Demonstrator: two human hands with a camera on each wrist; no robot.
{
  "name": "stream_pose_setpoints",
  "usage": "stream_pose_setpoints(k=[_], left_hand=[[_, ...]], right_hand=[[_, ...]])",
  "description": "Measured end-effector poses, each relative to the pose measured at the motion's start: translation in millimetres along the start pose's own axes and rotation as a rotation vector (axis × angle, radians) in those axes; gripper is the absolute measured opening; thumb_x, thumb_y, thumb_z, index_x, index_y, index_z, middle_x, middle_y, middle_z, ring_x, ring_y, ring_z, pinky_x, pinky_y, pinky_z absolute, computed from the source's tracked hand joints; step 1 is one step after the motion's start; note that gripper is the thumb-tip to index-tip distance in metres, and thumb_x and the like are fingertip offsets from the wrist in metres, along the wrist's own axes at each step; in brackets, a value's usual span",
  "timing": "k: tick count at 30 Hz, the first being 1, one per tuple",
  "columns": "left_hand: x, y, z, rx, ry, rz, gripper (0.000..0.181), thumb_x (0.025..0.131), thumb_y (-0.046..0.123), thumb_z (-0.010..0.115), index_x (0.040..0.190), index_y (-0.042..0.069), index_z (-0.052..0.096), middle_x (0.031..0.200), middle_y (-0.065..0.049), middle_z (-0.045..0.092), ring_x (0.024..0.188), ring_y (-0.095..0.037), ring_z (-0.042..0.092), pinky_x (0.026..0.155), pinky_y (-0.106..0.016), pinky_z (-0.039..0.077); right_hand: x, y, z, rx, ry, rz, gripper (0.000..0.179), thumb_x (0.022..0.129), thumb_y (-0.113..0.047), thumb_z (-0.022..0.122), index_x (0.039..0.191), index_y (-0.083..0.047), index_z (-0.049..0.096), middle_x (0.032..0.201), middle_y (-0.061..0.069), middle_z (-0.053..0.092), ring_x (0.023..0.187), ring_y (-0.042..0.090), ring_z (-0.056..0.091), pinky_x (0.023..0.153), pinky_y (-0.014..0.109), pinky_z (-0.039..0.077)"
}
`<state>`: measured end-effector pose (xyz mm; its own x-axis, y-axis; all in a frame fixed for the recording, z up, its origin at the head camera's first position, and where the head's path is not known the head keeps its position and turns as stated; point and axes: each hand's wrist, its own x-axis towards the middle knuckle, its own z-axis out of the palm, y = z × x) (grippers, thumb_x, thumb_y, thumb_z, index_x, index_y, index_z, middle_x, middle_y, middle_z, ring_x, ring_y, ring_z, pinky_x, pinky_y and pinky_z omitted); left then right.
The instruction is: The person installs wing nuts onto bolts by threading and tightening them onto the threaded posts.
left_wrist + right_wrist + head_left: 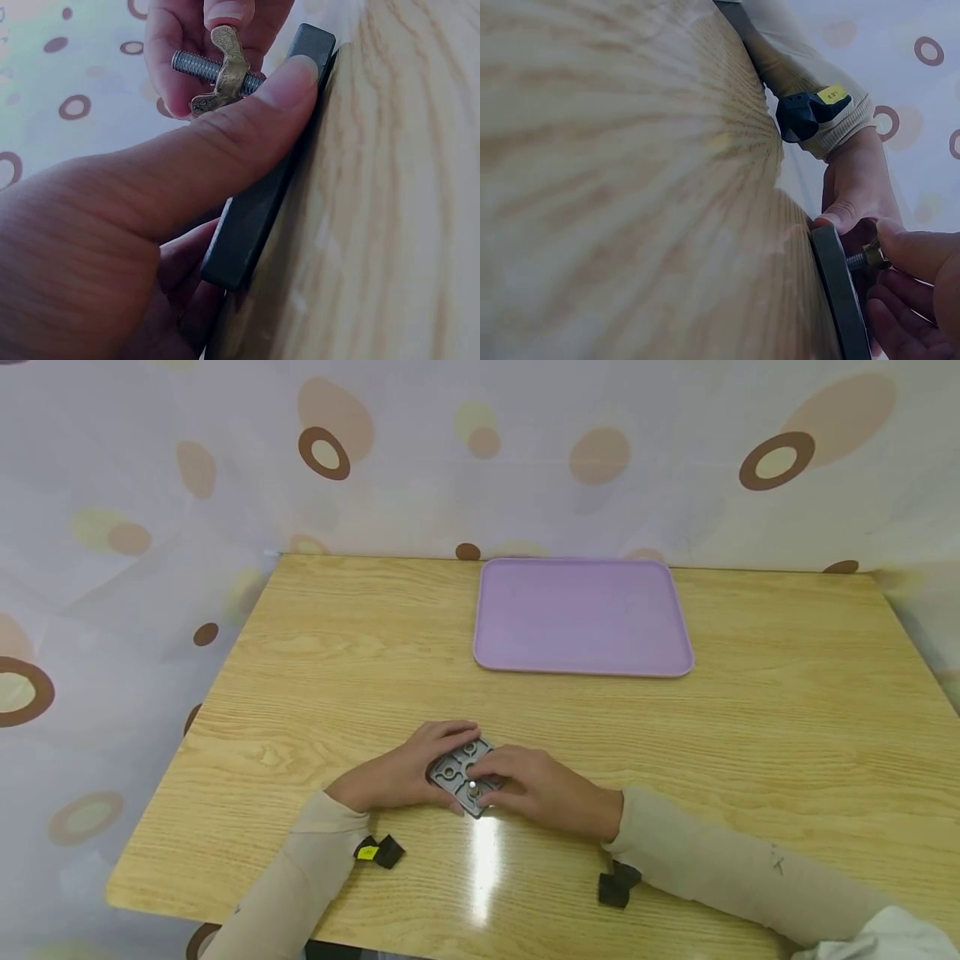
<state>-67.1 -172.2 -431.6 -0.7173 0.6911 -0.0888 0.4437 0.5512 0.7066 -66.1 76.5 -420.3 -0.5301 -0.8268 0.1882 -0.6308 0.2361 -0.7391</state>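
Note:
A grey square plate (pixel 450 772) with round bosses and raised ribs lies on the table in the head view. My left hand (pixel 408 770) grips it from the left, with the thumb along the near edge and the fingers at the far side. From the plate rises a threaded bolt (pixel 193 66), which carries a brass-coloured wing nut (pixel 231 69). Thumb and fingers of my right hand (pixel 536 783) pinch the wing nut, seen side-on in the right wrist view. The bolt's end projects past the nut. Part of the plate is hidden under the right fingers.
A shallow lilac tray (pixel 585 614) lies at the back of the wooden table (pixel 337 668). Behind and to the left hangs a patterned cloth (pixel 420 460). Black wrist devices are strapped to both sleeves, close to the tabletop.

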Motion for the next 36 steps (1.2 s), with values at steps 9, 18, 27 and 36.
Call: stream_pose_setpoints(k=[9, 18, 27, 36], left_hand=[[-0.4, 0.9, 0.4, -0.012, 0.001, -0.005, 0.096, 0.071, 0.051, 0.073, 0.148, 0.019, 0.025, 0.15, 0.009, 0.017, 0.131, -0.012, 0.019, 0.101, -0.037, 0.03], [0.0, 1.7, -0.8, 0.007, 0.013, -0.001, 0.096, 0.071, 0.051, 0.074, 0.148, 0.018, 0.027, 0.15, 0.008, 0.02, 0.13, -0.012, 0.02, 0.1, -0.036, 0.031], [1.0, 1.3, -0.8, 0.018, 0.02, 0.006, 0.095, 0.071, 0.048, 0.076, 0.147, 0.015, 0.029, 0.15, 0.005, 0.022, 0.131, -0.013, 0.021, 0.102, -0.036, 0.028], [0.9, 0.8, -0.3, 0.006, 0.016, 0.003, 0.094, 0.071, 0.047, 0.075, 0.147, 0.015, 0.029, 0.15, 0.005, 0.021, 0.132, -0.014, 0.02, 0.103, -0.037, 0.027]], right_hand=[[0.9, -2.7, -1.6, 0.001, -0.01, 0.012, 0.034, 0.089, -0.026, 0.063, 0.12, -0.013, 0.06, 0.12, -0.006, 0.056, 0.108, 0.006, 0.052, 0.088, 0.026, 0.044], [-0.8, -0.1, -3.1, -0.019, 0.037, 0.015, 0.029, 0.089, -0.025, 0.063, 0.115, -0.013, 0.062, 0.112, -0.01, 0.059, 0.102, 0.005, 0.054, 0.086, 0.025, 0.045], [-3.0, -0.5, -6.0, -0.03, 0.051, 0.025, 0.016, 0.093, -0.02, 0.058, 0.108, -0.019, 0.064, 0.103, -0.012, 0.061, 0.096, 0.003, 0.055, 0.084, 0.024, 0.045], [-3.3, -1.5, -6.5, -0.022, 0.021, 0.035, 0.012, 0.094, -0.021, 0.057, 0.101, -0.019, 0.066, 0.1, -0.013, 0.061, 0.095, 0.003, 0.056, 0.085, 0.025, 0.045]])
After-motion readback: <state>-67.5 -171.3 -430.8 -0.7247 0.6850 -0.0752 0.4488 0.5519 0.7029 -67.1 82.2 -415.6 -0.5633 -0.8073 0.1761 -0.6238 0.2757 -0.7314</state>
